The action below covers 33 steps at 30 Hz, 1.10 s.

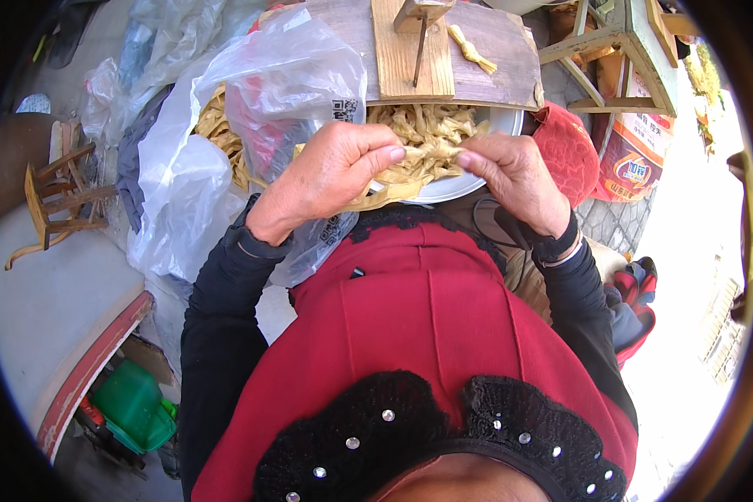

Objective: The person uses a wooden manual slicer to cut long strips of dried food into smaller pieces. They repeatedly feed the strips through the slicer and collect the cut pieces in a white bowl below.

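Between my hands, a pale yellow knotted strip of soft, flat material is stretched. My left hand pinches one end of it between thumb and finger, and a loose length trails below that hand. The other end is pinched by my right hand. Beneath them lies a light metal basin filled with similar knotted pieces. One knotted piece rests on the wooden board beyond the basin. More yellow strips sit in a clear plastic bag at the left.
The plastic bag spreads beside my left forearm. A wooden block with a metal rod stands on the board. Red cloth, a printed sack and a wooden stool frame are at the right. A small wooden chair stands far left.
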Available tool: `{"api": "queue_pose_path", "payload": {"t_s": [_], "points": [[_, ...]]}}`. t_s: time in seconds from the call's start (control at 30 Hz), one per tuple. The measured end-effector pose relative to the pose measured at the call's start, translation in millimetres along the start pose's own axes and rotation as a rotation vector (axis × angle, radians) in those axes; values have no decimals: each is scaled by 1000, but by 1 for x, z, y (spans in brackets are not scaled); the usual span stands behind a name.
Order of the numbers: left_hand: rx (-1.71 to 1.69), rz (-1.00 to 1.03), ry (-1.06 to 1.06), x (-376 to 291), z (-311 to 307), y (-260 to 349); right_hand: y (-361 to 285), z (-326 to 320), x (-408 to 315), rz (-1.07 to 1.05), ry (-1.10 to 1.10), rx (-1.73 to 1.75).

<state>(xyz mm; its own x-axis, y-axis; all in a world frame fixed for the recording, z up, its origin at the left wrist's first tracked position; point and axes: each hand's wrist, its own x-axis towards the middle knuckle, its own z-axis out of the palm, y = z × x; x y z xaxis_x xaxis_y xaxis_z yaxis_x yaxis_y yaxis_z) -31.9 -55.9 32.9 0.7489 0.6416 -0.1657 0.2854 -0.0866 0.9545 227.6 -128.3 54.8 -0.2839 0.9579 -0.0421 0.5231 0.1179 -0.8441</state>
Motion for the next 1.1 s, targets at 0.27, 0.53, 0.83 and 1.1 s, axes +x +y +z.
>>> {"api": "queue_pose_path", "payload": {"t_s": [0.27,0.53,0.83,1.1], "points": [[-37,80,148,40,-4,0,-1,-9,31,202,105,187],[28,99,296,75,-31,-25,33,9,64,88,463,97],[347,23,482,79,-21,-35,29,19,68,-208,540,-553],[-421,15,91,32,21,10,2,28,59,-120,563,-282]]}}
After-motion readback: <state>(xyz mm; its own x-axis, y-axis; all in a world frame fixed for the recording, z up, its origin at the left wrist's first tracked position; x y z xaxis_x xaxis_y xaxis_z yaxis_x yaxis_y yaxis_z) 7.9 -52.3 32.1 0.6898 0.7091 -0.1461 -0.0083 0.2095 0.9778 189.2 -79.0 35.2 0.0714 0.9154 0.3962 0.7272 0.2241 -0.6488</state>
